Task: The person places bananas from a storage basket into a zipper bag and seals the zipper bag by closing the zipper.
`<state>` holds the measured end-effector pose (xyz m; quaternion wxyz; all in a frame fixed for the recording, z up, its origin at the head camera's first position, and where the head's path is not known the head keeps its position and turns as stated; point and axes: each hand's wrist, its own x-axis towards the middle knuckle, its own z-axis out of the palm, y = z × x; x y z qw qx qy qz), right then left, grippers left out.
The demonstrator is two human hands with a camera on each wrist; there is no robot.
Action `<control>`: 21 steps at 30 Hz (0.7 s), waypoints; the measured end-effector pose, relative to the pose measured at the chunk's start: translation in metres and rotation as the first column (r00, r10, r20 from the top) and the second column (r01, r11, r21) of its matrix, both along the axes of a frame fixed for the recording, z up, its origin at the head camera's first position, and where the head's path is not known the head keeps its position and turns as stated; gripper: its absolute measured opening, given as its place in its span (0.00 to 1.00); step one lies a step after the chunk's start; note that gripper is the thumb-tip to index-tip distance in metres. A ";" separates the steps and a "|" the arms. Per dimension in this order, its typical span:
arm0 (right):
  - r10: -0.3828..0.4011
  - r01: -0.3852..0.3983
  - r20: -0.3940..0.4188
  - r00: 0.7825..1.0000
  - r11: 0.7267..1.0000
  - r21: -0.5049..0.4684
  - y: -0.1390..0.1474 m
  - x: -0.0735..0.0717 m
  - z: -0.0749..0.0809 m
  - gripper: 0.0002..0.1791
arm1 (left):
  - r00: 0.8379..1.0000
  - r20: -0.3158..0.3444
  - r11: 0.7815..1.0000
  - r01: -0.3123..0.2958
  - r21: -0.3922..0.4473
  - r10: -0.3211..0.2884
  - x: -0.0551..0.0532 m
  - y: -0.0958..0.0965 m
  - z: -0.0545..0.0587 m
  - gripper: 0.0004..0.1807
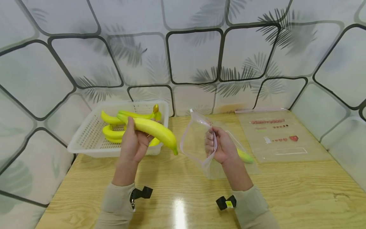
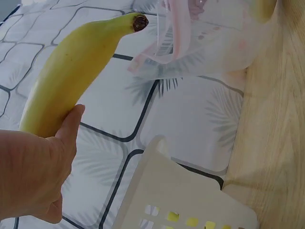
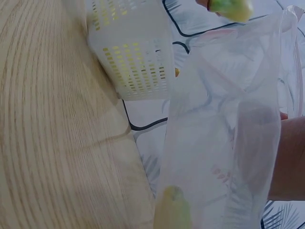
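In the head view my left hand [image 1: 135, 141] grips a yellow banana [image 1: 155, 130] by its side, its tip pointing right toward a clear zip bag. My right hand [image 1: 223, 144] holds this zip bag [image 1: 195, 140] by its rim, fingers curled over the edge, with the mouth spread toward the left. Another banana [image 1: 244, 156] lies low in the bag, partly hidden behind the right hand; the right wrist view shows its end [image 3: 172, 210] through the plastic. The left wrist view shows the gripped banana [image 2: 71, 71] close to the bag's mouth.
A white perforated basket [image 1: 85, 130] with several bananas [image 1: 111, 133] stands at the back left, behind the left hand. A flat printed zip bag [image 1: 283, 136] lies on the wooden table [image 1: 171, 194] at the right. A patterned cloth wall [image 1: 194, 57] rises behind the table.
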<state>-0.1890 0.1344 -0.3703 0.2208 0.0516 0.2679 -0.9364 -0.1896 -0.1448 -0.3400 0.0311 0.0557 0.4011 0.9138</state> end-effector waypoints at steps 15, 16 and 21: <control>-0.005 0.005 -0.009 1.000 1.000 0.017 -0.001 0.000 0.000 0.23 | 0.976 -0.011 0.976 -0.215 0.036 0.216 0.003 0.014 -0.005 0.10; -0.006 0.006 -0.011 1.000 1.000 0.022 -0.001 0.000 0.000 0.24 | 0.973 0.002 0.972 -0.232 0.035 0.232 0.002 0.016 -0.005 0.11; -0.010 0.010 -0.010 1.000 0.999 0.032 -0.001 0.000 0.001 0.23 | 0.964 0.016 0.964 -0.265 0.024 0.265 0.002 0.022 -0.006 0.15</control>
